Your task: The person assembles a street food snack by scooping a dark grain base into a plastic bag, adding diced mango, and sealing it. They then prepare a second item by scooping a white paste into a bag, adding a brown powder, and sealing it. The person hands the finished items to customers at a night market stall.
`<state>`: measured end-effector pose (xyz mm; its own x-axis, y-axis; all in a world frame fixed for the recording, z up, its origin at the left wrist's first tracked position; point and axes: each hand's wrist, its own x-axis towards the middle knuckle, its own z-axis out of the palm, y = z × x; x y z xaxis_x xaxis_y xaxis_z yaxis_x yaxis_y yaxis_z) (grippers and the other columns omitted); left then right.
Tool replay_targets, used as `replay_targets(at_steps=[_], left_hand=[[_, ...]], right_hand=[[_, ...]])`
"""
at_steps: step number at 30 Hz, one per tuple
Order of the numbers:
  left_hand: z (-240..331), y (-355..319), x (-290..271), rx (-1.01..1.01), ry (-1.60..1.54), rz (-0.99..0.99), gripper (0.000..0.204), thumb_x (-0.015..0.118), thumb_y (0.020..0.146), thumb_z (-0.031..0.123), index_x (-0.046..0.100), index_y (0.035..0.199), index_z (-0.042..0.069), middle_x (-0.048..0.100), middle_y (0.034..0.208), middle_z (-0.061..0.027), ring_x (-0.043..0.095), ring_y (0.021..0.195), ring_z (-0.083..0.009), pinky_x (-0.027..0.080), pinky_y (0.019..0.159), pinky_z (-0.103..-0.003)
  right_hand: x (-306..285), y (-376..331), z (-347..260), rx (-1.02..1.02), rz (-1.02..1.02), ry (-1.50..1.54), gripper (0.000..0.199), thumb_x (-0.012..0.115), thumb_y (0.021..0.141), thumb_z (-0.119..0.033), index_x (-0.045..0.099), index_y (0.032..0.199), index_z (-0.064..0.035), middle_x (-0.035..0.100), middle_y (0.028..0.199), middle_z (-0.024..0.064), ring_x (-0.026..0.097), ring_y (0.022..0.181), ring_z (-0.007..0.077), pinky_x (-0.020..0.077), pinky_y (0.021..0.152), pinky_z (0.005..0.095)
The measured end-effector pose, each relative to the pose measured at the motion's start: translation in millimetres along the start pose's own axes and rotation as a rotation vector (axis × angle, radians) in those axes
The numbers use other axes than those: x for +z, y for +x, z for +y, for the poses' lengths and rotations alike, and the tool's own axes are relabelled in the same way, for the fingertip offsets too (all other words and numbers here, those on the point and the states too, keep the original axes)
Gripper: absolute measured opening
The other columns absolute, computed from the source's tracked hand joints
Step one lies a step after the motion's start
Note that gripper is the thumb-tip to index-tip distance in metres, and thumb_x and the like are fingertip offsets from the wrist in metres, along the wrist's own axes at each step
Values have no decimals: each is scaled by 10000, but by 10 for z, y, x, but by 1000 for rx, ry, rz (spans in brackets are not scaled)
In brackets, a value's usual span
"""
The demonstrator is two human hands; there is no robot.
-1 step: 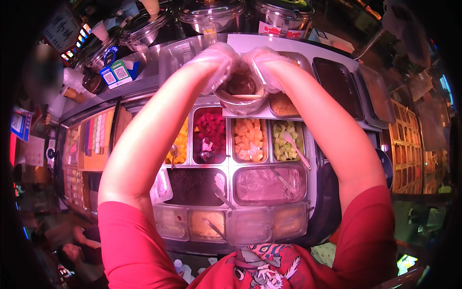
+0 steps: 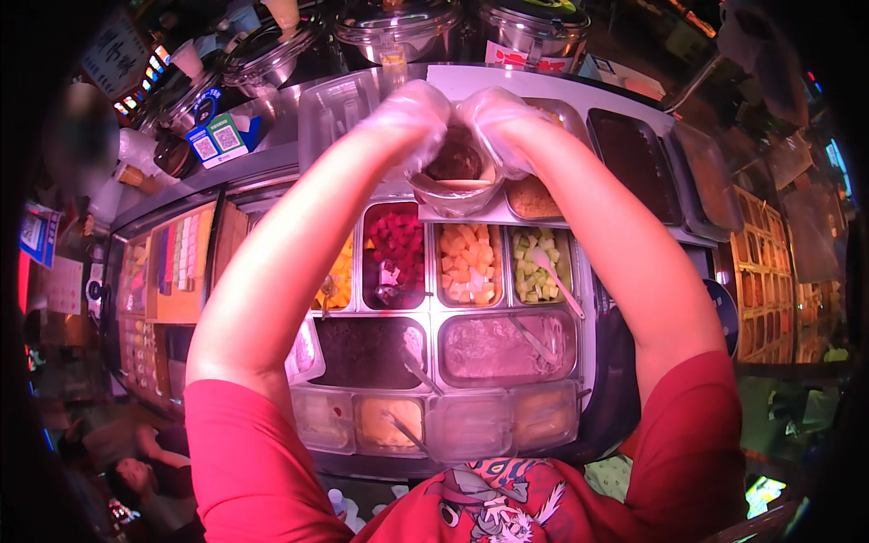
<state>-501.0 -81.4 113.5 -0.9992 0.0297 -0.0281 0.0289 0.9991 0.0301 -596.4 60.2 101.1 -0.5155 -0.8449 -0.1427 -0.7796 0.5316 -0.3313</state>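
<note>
Both my hands wear thin clear plastic gloves and meet over the far side of a topping counter. My left hand (image 2: 409, 119) and my right hand (image 2: 500, 122) together hold a small clear cup (image 2: 455, 185) with a dark filling, pressed between the fingers. The cup hangs just above the row of metal trays. Right below it lie red cubes (image 2: 396, 244), orange cubes (image 2: 466, 262) and green cubes (image 2: 536, 262) with a white spoon in them.
Nearer trays hold a dark mass (image 2: 362, 348), a grey-purple mash (image 2: 507, 344) and covered yellow fillings (image 2: 389, 421). A dark tray (image 2: 634, 158) lies far right. Lidded steel pots (image 2: 398, 23) stand at the back. Another person (image 2: 136, 471) is at the lower left.
</note>
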Motion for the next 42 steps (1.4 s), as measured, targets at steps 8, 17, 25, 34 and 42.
replay_targets(at_steps=[8, 17, 25, 34, 42], left_hand=[[-23, -66, 48, -5, -749, 345, 176, 664, 811, 133, 731, 931, 23, 679, 841, -153, 658, 807, -286, 531, 747, -345], [-165, 192, 35, -216, -549, 342, 233, 757, 776, 164, 747, 967, 32, 702, 954, -218, 680, 907, -321, 531, 841, -373], [144, -409, -6, 479, -469, 553, 59, 742, 740, 1, 716, 786, -25, 685, 1008, -158, 679, 964, -272, 564, 792, -375], [199, -399, -82, 55, -957, -65, 243, 704, 851, -24, 673, 1088, 16, 640, 852, -52, 617, 779, -135, 561, 753, -268], [169, -402, -685, -203, -1101, 33, 295, 635, 876, -6, 649, 1166, 45, 669, 963, -37, 623, 853, -141, 505, 811, -272]], right_hand=[[-134, -288, -121, -24, 159, 197, 177, 651, 896, -87, 733, 985, 42, 727, 938, 185, 719, 883, 281, 581, 805, 376], [98, -632, 203, 472, 387, 1675, 93, 665, 904, -8, 645, 973, 51, 657, 806, 113, 633, 643, 182, 553, 578, 250], [317, -1317, 79, 702, 201, 1740, 91, 697, 907, -50, 650, 961, 5, 619, 749, 45, 558, 583, 115, 481, 514, 232], [703, -1109, 95, 785, 58, 1626, 72, 705, 883, -64, 644, 889, -27, 602, 714, 40, 564, 566, 123, 475, 491, 212], [140, -1426, 144, 468, -282, 1734, 112, 605, 952, -134, 660, 894, -55, 618, 739, -4, 549, 557, 75, 410, 425, 185]])
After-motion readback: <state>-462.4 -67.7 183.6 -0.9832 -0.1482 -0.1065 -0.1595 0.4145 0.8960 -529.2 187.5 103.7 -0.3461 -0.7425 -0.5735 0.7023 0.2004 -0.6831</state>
